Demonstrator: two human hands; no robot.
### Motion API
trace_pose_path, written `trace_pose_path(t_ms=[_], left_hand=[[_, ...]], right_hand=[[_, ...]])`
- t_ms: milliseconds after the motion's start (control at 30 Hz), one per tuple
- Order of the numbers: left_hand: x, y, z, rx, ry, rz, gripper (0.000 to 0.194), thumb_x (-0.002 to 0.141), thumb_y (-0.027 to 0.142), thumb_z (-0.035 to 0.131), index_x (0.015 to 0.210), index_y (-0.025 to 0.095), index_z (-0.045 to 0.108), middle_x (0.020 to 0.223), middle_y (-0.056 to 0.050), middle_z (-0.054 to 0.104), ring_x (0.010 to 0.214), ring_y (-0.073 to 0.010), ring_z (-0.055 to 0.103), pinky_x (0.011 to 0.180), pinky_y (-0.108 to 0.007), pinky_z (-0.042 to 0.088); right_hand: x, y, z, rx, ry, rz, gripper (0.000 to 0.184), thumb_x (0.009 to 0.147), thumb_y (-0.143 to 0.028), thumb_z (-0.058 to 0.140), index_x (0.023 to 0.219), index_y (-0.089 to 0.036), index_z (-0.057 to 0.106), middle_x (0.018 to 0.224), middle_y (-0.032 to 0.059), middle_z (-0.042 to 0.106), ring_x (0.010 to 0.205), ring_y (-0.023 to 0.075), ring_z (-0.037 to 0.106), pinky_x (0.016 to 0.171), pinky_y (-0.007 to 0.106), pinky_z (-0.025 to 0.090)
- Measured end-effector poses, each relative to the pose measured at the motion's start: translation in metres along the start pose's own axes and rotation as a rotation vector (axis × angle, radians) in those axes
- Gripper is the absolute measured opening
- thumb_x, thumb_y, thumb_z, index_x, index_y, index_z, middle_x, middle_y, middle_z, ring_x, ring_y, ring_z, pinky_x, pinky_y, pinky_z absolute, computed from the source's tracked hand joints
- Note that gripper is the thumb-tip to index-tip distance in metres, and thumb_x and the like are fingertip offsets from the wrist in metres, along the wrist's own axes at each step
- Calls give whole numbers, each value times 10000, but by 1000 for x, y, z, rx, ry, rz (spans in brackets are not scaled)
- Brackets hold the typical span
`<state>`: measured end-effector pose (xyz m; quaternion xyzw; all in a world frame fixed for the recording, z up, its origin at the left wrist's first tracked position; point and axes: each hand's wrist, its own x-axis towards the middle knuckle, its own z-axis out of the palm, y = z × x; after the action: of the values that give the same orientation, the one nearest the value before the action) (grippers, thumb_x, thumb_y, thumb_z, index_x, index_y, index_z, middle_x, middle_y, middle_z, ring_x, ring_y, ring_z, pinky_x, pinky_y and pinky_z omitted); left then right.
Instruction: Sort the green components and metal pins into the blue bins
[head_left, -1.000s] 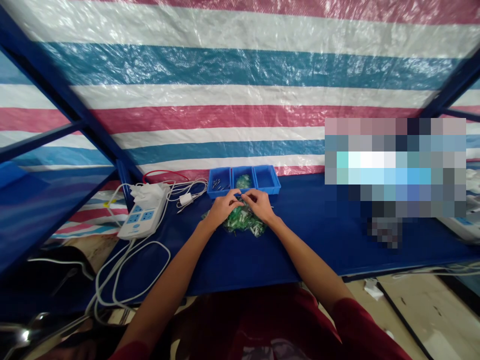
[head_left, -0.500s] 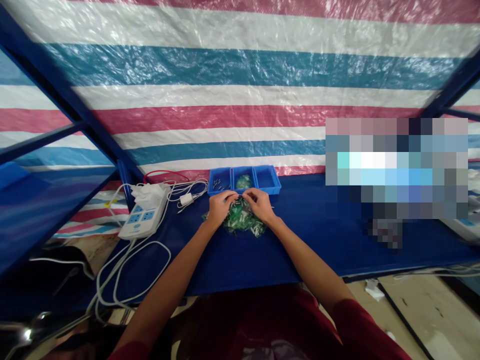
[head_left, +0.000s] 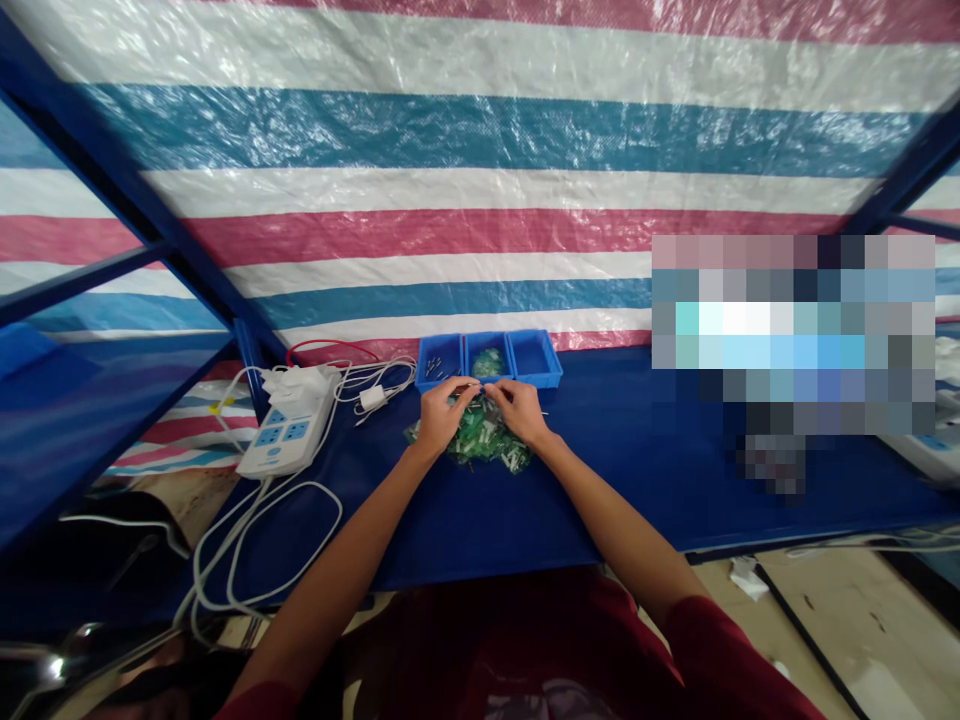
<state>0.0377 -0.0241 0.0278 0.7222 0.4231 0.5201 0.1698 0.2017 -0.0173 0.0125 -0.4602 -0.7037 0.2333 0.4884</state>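
Note:
Both my left hand (head_left: 442, 412) and my right hand (head_left: 520, 408) are pinched, fingertips close together, just in front of the blue bins. What the fingertips hold is too small to make out. Beneath and between them lies a pile of small green and whitish pieces (head_left: 484, 440), which look like clear green plastic bits mixed with short pale pins. Behind the hands, the left blue bin (head_left: 440, 350) contains several thin metal pins (head_left: 435, 367). A heap of pale green pieces (head_left: 488, 362) sits in the middle bin; nothing shows inside the right bin (head_left: 537, 380).
A white power strip (head_left: 281, 440) with plugs stands on the blue table (head_left: 480, 540) at the left. White cables (head_left: 247, 540) loop around it, beside a small white adapter (head_left: 373, 398). Striped sheeting (head_left: 480, 235) hangs behind. A blurred-out area covers the right side.
My hands stay almost in place over the pile, with only slight shifts of the fingers. Pile and bins look the same.

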Motion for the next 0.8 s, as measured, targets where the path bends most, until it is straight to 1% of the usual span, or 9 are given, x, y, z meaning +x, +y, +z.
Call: trace_pose_path(t_ms=[67, 167, 300, 400, 567, 633, 733, 767, 800], left_hand=[[0, 1, -1, -27, -13, -12, 258, 920, 415, 518, 959, 191, 641, 951, -64, 733, 880, -194, 690, 813, -319, 536], [0, -2, -2, 41, -37, 9, 239, 941, 394, 495, 960, 189, 618, 868, -44, 723, 797, -167, 682, 782, -293, 525], [1, -9, -4, 194, -32, 165, 263, 933, 396, 520, 925, 195, 688, 806, -45, 688, 763, -165, 639, 774, -290, 499], [3, -10, -5, 224, -1, 227, 279, 953, 362, 491, 1008, 203, 714, 816, -52, 669, 783, -165, 620, 771, -294, 494], [0, -7, -5, 246, 158, 222, 316, 974, 342, 449, 1121, 204, 691, 925, -74, 679, 859, -171, 626, 819, -311, 503], [0, -8, -7, 251, 265, 217, 312, 968, 348, 460, 1124, 205, 690, 965, -82, 684, 890, -184, 631, 849, -330, 502], [6, -15, -13, 242, 461, 194, 303, 956, 355, 484, 1109, 197, 693, 986, -94, 679, 938, -210, 632, 892, -361, 490], [9, -19, -16, 242, 505, 182, 304, 954, 356, 486, 1107, 193, 692, 990, -98, 677, 958, -219, 630, 910, -372, 482], [14, -22, -19, 248, 507, 167, 306, 953, 355, 485, 1113, 192, 689, 999, -103, 677, 980, -228, 627, 928, -381, 473]], right_hand=[[0, 0, -1, -8, 35, 15, 513, 932, -545, 392, 671, -181, 641, 575, 15, 581, 554, 148, 515, 600, 262, 388], [0, 1, -3, 0, 77, 15, 508, 941, -524, 382, 696, -176, 659, 602, 22, 604, 563, 153, 533, 611, 264, 394], [0, 0, -4, 1, 115, 6, 494, 941, -511, 389, 714, -172, 667, 631, 31, 622, 572, 155, 537, 622, 268, 397], [0, -1, -4, -1, 132, 19, 493, 941, -510, 388, 718, -172, 669, 623, 27, 616, 562, 152, 529, 611, 269, 391], [0, -2, -5, -3, 137, 29, 505, 935, -531, 387, 700, -173, 655, 591, 18, 583, 547, 148, 510, 589, 267, 373], [0, -3, -5, -2, 136, 30, 504, 935, -531, 383, 698, -175, 650, 579, 16, 567, 544, 147, 504, 586, 266, 367], [0, -4, -6, 4, 132, 33, 491, 938, -515, 390, 694, -174, 645, 568, 10, 549, 535, 144, 494, 580, 265, 359], [0, -5, -6, 3, 131, 34, 486, 938, -508, 392, 691, -174, 645, 566, 9, 547, 535, 143, 492, 578, 265, 357], [0, -5, -6, -1, 130, 35, 481, 940, -499, 394, 690, -174, 645, 565, 8, 547, 536, 144, 493, 578, 264, 356]])
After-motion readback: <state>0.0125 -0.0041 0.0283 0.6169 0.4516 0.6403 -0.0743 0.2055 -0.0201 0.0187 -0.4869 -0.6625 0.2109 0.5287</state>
